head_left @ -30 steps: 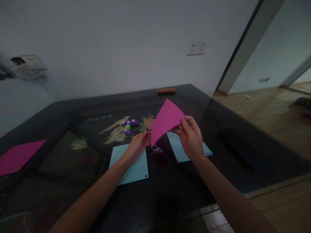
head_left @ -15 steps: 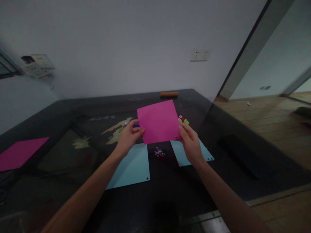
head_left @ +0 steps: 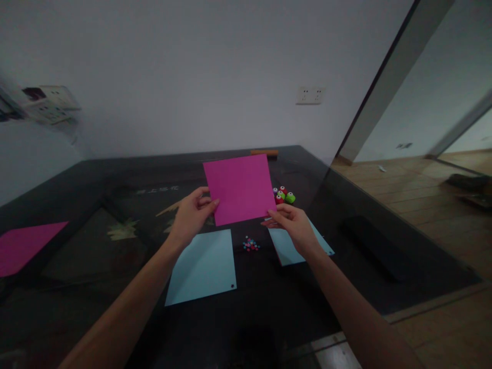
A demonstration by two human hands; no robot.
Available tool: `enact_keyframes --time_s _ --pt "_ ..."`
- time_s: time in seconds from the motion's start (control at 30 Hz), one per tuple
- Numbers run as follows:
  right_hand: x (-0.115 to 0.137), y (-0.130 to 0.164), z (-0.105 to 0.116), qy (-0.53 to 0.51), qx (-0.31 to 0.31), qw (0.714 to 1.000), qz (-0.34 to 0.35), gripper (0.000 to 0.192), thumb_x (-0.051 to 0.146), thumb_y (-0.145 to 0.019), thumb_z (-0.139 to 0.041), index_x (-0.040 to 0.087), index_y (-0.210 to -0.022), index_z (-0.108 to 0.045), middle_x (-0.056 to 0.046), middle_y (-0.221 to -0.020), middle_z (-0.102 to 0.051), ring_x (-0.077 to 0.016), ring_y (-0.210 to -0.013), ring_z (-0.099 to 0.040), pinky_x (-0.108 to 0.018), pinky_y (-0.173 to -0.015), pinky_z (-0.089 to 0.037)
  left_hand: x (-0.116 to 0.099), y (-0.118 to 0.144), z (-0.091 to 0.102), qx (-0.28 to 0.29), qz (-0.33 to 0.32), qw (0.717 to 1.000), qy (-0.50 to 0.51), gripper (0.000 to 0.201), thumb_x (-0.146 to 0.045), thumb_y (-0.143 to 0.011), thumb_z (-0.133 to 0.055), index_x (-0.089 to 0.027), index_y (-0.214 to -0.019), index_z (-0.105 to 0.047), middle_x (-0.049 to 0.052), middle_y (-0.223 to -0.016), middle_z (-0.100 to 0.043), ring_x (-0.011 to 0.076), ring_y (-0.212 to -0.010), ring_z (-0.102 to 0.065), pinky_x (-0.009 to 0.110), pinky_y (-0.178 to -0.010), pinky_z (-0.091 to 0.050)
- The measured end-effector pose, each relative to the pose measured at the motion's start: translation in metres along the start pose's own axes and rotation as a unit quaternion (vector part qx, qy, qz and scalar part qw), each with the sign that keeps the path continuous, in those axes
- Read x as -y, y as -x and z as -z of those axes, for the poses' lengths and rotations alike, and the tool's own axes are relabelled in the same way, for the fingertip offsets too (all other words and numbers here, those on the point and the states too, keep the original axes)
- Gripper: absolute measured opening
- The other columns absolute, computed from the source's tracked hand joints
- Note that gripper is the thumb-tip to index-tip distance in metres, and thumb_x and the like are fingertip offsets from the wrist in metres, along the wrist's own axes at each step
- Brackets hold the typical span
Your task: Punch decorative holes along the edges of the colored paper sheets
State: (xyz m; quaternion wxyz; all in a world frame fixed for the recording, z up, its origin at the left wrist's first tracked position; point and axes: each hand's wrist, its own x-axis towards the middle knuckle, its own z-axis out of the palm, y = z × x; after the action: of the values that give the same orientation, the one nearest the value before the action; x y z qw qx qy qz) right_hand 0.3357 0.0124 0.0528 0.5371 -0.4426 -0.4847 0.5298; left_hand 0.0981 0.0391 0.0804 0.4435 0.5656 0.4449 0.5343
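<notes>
Both bare forearms reach forward, converging over the table. Left hand (head_left: 191, 217) raised, wrist bent up, thumb on top and fingers curled in a pinch at chest-front height. Right hand (head_left: 292, 227) level with it, palm down, fingers extended leftward, thumb pressed against them.

A room in a home or a small office, plainly furnished: a dark glass-topped bench (head_left: 384, 241) with a flower picture under the glass stands against a bare white wall (head_left: 192, 66) with a double socket (head_left: 309, 95). Wood flooring (head_left: 415, 189) runs past a doorway on the right. Coloured paper sheets (head_left: 202, 266) and small craft punches (head_left: 283, 195) suggest hobby work.
</notes>
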Motion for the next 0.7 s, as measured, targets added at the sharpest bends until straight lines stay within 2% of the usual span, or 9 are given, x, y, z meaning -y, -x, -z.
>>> enact_keyframes --time_s 0.3,0.5,0.7 --pt "-0.0063 -0.0025 -0.0001 0.04 -0.008 0.999 -0.011 0.024 0.037 -0.067 -0.07 0.016 -0.065 -0.059 -0.005 -0.065 -0.069 -0.0154 -0.058 -0.065 -0.028 -0.057 -0.05 -0.0044 0.0023 -0.0021 0.003 -0.027 0.999 -0.038 0.025 -0.022 -0.068 -0.067 -0.019 -0.092 -0.061 0.0 -0.072 -0.068 0.0126 -0.064 -0.064 0.022 -0.058 -0.054" --pt "-0.0043 -0.0018 -0.0002 -0.003 0.018 0.999 -0.04 0.03 0.033 -0.063 -0.074 0.016 -0.085 -0.064 -0.005 -0.08 -0.07 -0.0167 -0.064 -0.067 -0.028 -0.058 -0.052 0.0009 0.0005 0.0004 0.014 -0.043 0.997 -0.062 0.024 -0.023 -0.068 -0.067 -0.018 -0.091 -0.06 -0.001 -0.075 -0.067 0.0129 -0.07 -0.065 0.022 -0.063 -0.054" --pt "-0.0092 -0.0046 0.0032 -0.009 -0.007 1.0 -0.026 0.025 0.031 -0.06 -0.076 0.014 -0.075 -0.064 -0.005 -0.066 -0.068 -0.0172 -0.059 -0.066 -0.031 -0.061 -0.053 -0.0018 0.0038 -0.0036 0.03 -0.034 0.996 -0.073 0.022 -0.025 -0.07 -0.065 -0.018 -0.09 -0.06 0.001 -0.076 -0.067 0.0131 -0.069 -0.065 0.022 -0.062 -0.054"
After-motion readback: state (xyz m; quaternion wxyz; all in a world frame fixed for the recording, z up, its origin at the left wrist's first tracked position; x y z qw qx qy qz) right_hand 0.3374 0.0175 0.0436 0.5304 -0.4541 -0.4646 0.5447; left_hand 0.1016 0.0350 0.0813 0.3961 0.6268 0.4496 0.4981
